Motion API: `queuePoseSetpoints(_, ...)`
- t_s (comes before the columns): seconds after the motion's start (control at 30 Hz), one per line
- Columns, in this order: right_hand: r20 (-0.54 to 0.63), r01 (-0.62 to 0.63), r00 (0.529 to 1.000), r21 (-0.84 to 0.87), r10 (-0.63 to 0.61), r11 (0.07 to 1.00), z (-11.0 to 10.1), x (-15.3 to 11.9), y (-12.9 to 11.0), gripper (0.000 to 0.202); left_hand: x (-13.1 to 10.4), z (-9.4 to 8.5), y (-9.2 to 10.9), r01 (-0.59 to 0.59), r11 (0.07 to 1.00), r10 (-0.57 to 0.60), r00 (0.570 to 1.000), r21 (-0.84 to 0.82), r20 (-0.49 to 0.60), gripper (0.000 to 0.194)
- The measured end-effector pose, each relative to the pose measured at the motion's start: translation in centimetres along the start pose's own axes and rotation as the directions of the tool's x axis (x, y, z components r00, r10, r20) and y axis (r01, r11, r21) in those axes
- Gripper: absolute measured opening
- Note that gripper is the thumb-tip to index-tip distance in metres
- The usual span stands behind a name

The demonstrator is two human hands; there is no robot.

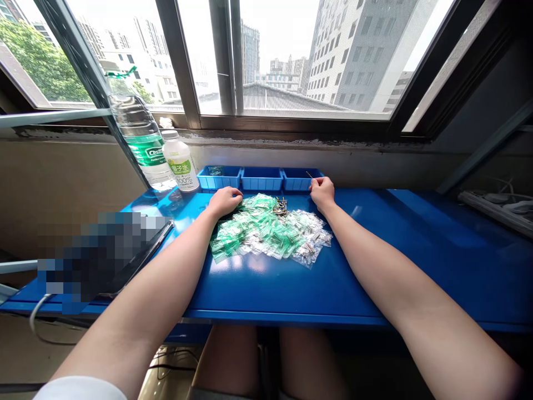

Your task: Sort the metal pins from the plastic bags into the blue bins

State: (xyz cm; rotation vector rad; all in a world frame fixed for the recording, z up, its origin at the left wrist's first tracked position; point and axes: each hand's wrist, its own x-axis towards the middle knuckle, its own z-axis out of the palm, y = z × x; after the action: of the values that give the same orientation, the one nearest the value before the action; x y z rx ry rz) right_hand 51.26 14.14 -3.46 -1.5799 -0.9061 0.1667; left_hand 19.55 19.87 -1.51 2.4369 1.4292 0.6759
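Note:
A mixed pile of small green bags (266,228) and clear bags (310,236) lies on the blue table, with thin metal pieces visible inside some of them. Loose brownish metal pins or screws (282,206) lie at the pile's back edge. My left hand (226,201) rests at the pile's back left with its fingers curled in; what they hold, if anything, is hidden. Pinched in my right hand (322,193) is a thin metal pin or screw (308,174), over the front edge of the right blue bin (296,182).
The middle blue bin (261,182) and left blue bin (220,182) stand beside it; the left one holds a green packet. A white bottle (181,164) and large water bottle (145,144) stand further left. A dark, partly pixelated object (125,261) lies near my left forearm.

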Motion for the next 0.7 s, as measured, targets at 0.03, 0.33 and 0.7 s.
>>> queuePoseSetpoints(0.03,-0.016,0.012,1.0,-0.039,-0.012,0.999,0.0,0.08,0.13,0.013,0.0,0.0,0.01,0.0,1.0,0.0,1.0,-0.001,0.001,0.035)
queuePoseSetpoints(0.33,-0.017,-0.03,0.999,-0.18,0.027,0.983,0.02,0.29,0.15,0.013,-0.08,-0.06,0.19,0.001,1.0,-0.001,1.0,-0.009,-0.002,0.034)
queuePoseSetpoints(0.7,0.015,-0.023,1.0,-0.171,0.026,0.985,0.14,0.33,0.27,0.019,-0.08,-0.17,0.27,-0.006,1.0,0.006,1.0,0.006,0.002,0.035)
